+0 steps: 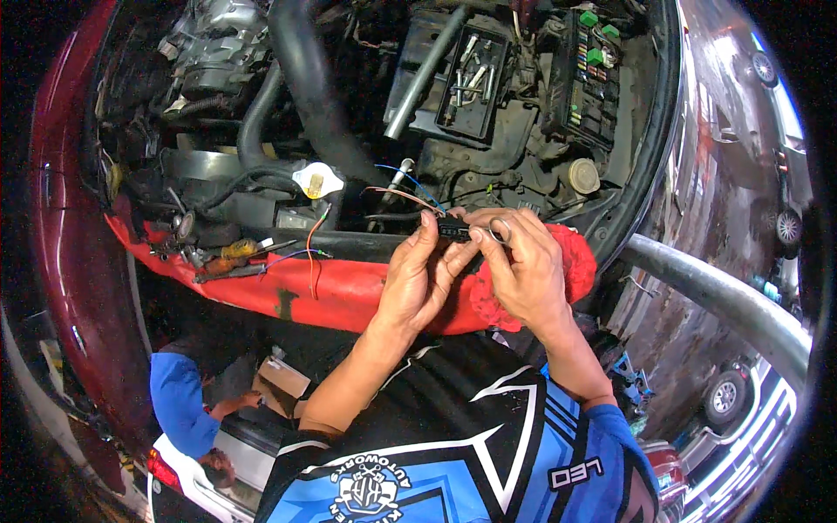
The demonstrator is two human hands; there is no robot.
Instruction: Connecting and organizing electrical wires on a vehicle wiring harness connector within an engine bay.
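Note:
My left hand (410,270) is closed on a small black connector (453,228), its thumb against the left end. Thin pinkish (392,191) and blue (410,174) wires run up from it. My right hand (523,266) is closed at the connector's right end, thumb and bent fingers on it; a small thin piece among those fingers is too small to make out. Both hands are above a red fender cover (349,292) and a crumpled red cloth (575,261). A loose orange wire (312,261) hangs over the cover to the left.
The engine bay holds a tray of sockets (471,83), a fuse box (584,78), hoses (309,78) and a white-capped part (318,180). Screwdrivers (240,254) lie along the front edge. A co-worker in blue (183,392) is at lower left. A metal bar (724,296) crosses at right.

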